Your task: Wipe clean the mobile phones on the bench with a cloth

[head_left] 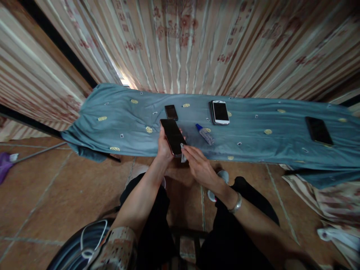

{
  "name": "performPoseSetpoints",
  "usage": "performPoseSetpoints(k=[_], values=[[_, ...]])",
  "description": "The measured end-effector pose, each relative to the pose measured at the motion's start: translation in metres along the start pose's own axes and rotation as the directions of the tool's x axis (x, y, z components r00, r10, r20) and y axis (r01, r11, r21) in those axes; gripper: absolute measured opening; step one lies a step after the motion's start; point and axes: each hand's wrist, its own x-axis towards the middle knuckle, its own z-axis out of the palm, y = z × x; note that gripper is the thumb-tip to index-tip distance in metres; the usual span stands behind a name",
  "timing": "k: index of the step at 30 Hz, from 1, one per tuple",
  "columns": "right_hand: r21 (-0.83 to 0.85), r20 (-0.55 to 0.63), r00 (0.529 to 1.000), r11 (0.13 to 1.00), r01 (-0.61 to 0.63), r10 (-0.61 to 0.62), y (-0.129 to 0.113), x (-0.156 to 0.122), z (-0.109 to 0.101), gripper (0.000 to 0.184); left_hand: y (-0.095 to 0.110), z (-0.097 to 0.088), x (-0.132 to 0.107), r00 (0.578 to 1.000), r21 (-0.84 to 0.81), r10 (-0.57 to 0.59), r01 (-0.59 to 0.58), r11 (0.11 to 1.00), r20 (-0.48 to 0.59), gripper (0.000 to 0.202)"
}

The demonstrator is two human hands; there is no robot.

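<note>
A dark smartphone (172, 135) lies tilted in my left hand (164, 145), whose fingers wrap round its sides. My right hand (197, 162) pinches a small white wipe (183, 158) against the lower right corner of the screen. Just right of the phone, a clear spray bottle with a blue cap (205, 134) rests on its side on the blue cloth. Beyond my left hand lies a smaller dark phone (171, 112). Farther right, a white-framed phone (220, 112) sits on top of another dark one.
A blue patterned cloth (132, 120) covers the long narrow table. Another black phone (318, 130) lies near its right end. Striped curtains (180, 48) hang directly behind. On the tiled floor at lower left stands a dark round container (75, 247) with a white cord. Something purple (5, 165) is at far left.
</note>
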Motion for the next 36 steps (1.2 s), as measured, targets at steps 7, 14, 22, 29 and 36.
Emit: performPoseSetpoints(k=[7, 14, 22, 29, 36], values=[[0.035, 0.005, 0.997, 0.996, -0.077, 0.077, 0.010, 0.003, 0.001, 0.059, -0.003, 0.003, -0.004, 0.999, -0.002, -0.048, 0.049, 0.999, 0.023, 0.058], [0.011, -0.007, 0.992, 0.992, -0.125, 0.125, 0.021, 0.003, 0.003, 0.056, -0.012, 0.004, -0.005, 0.992, 0.065, -0.120, 0.118, 0.991, 0.030, 0.059], [-0.006, -0.023, 0.987, 0.987, -0.161, 0.160, 0.027, 0.005, 0.003, 0.052, -0.016, 0.009, -0.014, 0.982, 0.114, -0.184, 0.177, 0.978, 0.053, 0.061], [-0.014, -0.026, 0.983, 0.983, -0.181, 0.181, 0.029, 0.006, 0.002, 0.053, -0.022, 0.006, -0.013, 0.981, 0.111, -0.184, 0.176, 0.978, 0.065, 0.056], [-0.006, -0.046, 0.986, 0.987, -0.162, 0.162, 0.026, 0.009, 0.003, 0.049, -0.026, 0.007, -0.015, 0.975, 0.121, -0.220, 0.215, 0.969, 0.033, 0.061]])
